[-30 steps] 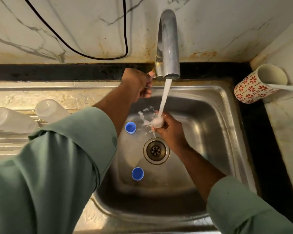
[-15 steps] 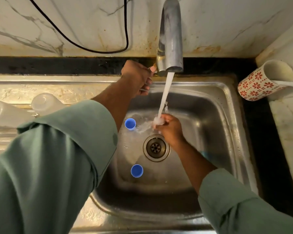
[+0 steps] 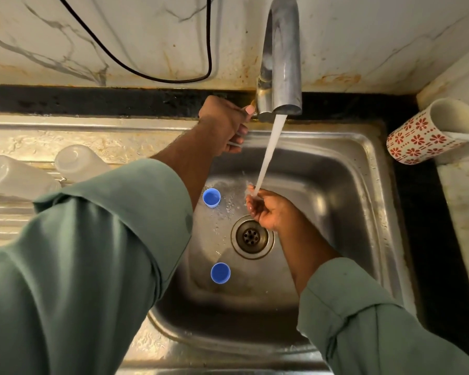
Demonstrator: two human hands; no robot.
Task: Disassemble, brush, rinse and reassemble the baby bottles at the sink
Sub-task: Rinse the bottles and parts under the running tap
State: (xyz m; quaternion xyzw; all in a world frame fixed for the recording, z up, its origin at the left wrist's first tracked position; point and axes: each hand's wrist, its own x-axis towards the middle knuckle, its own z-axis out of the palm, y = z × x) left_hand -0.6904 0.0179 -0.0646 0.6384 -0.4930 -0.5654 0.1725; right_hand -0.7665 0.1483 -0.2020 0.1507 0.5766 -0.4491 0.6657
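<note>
sleeves: loose sage-green woven fabric on both arms, long-cut
left sleeve (image 3: 92, 266): wide and billowing, filling the near left, soft folds, stitched hem at the forearm, one small dark spot near the cuff edge
right sleeve (image 3: 363, 320): near right, stitched cuff seam, creased cloth
left hand (image 3: 224, 125): bare, no rings
right hand (image 3: 271, 212): bare, wet

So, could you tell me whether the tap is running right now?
On: water streams from the tap onto the right hand.
</note>
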